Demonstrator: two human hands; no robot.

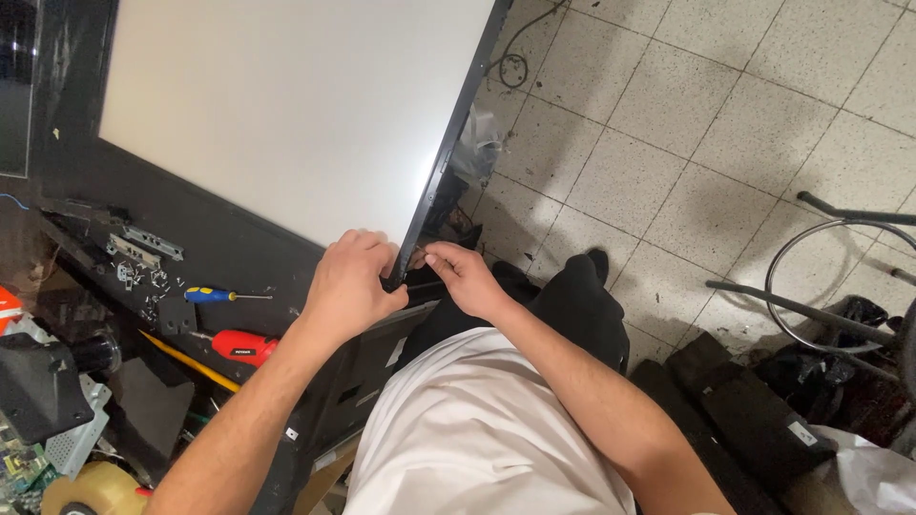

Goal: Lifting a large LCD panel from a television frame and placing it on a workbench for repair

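both hands are down at the near corner of the flat screen panel, the big white sheet in its thin black bezel lying on the dark workbench. the left hand is curled over that corner, fingers hooked on the bezel edge and gripping it. the right hand sits just beside it on the outer side of the bezel, fingertips pinched on the edge strip; whether a small part is between them i cannot tell. to do this well, i'd judge, keep the left hand pressing as the anchor and let the right work the strip gently along the edge, no twisting of the panel. both forearms come in from below, elbows bent, wrists angled in toward the corner. left of the panel corner, on the bench, lie a blue-and-yellow screwdriver, a red-handled screwdriver and loose screws.
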